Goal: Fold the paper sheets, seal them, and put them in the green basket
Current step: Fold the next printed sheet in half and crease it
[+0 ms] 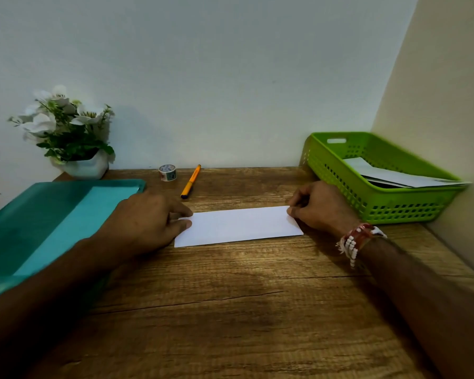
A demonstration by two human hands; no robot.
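- The folded paper sheet [238, 225] lies flat on the surface [230, 296] at the middle of the frame. It is a narrow strip with its long axis running left to right, the right end tilted a little toward the top.
- We see the left hand [145, 220] at the strip's left end, its grip closed on that edge between thumb and forefinger.
- The right hand [320, 209] is at the right end, fingers curled, its grip pinching the upper right corner.
- The green basket [394, 209] stands at the right of the frame, just beyond the right hand, with other sheets [389, 176] already in it. We judge the right hand the nearer one for the drop.
- The tape roll [167, 172] sits at the upper middle, nearer the left hand. No tape shows on the strip, so we judge sealing not yet done.
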